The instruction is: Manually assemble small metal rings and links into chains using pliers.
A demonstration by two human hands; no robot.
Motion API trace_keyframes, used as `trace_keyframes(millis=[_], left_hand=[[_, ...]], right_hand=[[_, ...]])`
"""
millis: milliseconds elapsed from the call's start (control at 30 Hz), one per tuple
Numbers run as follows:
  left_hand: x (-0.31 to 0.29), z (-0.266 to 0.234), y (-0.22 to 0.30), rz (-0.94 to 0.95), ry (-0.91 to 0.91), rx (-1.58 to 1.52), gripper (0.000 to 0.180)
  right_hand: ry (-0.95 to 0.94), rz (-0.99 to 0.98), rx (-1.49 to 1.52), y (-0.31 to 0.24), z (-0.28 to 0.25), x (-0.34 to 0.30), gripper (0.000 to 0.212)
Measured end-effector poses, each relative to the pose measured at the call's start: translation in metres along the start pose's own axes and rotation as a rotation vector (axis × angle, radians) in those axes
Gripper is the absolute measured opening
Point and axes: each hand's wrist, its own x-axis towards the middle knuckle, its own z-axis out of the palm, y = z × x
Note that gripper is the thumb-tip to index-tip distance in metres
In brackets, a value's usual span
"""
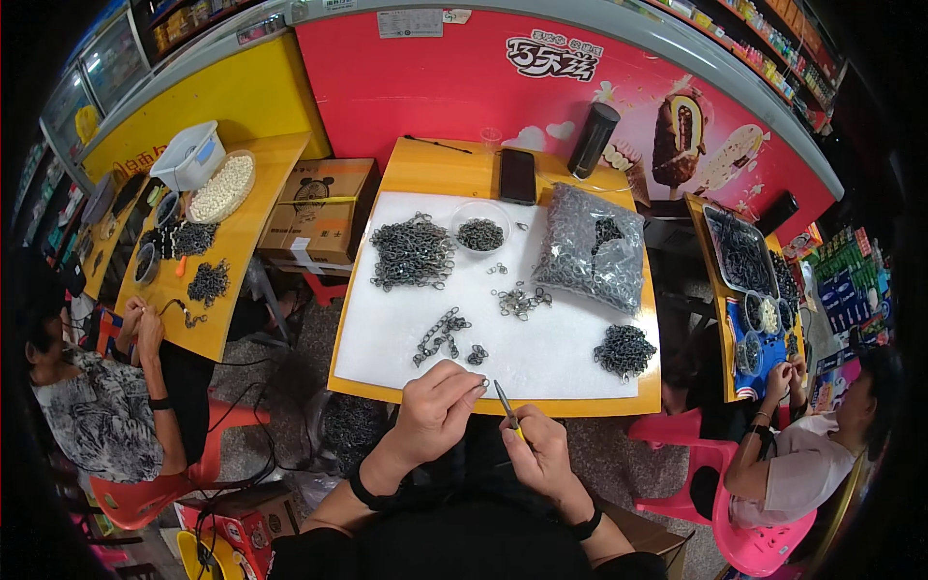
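At the near edge of a white foam sheet (pixel 570 360), my left hand (pixel 435 414) pinches a small metal ring (pixel 485 383) at its fingertips. Closed round the yellow handle of slim pliers (pixel 506 401), my right hand (pixel 541 450) points their tip up beside the ring, apart from it. Just beyond my left hand lie a loose length of dark chain (pixel 443 333) and a small clump of links (pixel 477 356). Scattered silvery links (pixel 522 302) rest mid-sheet. A big pile of dark chain pieces (pixel 411 251) sits at the far left, another heap (pixel 624 351) at right.
Behind the links stand a clear tub of rings (pixel 479 233), a bulging plastic bag of links (pixel 592 249), a black phone (pixel 517 177) and a dark cylinder (pixel 594 140). Cardboard boxes (pixel 319 215) stand left. Two people work at side tables (pixel 253 208), left and right.
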Motion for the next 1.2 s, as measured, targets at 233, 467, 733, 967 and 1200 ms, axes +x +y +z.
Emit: trace_keyframes(millis=[233,467,733,967,1200], left_hand=[[0.014,-0.015,-0.029,-0.298,-0.204,0.038,0.012],[0.046,-0.045,-0.078,-0.595,-0.169,-0.215,0.013],[0.076,-0.063,-0.09,-0.228,-0.025,0.263,0.017],[0.105,-0.087,-0.087,-0.23,0.107,0.396,0.014],[0.143,-0.104,-0.068,0.008,0.248,0.835,0.01]], right_hand=[[0.067,0.099,-0.119,0.017,-0.01,0.005,0.019],[0.227,0.162,-0.156,0.072,-0.026,0.023,0.02],[0.36,-0.048,-0.446,0.124,-0.031,0.045,0.021],[0.355,-0.048,-0.467,0.127,-0.027,0.042,0.022],[0.29,-0.058,-0.567,0.125,-0.026,0.044,0.022]])
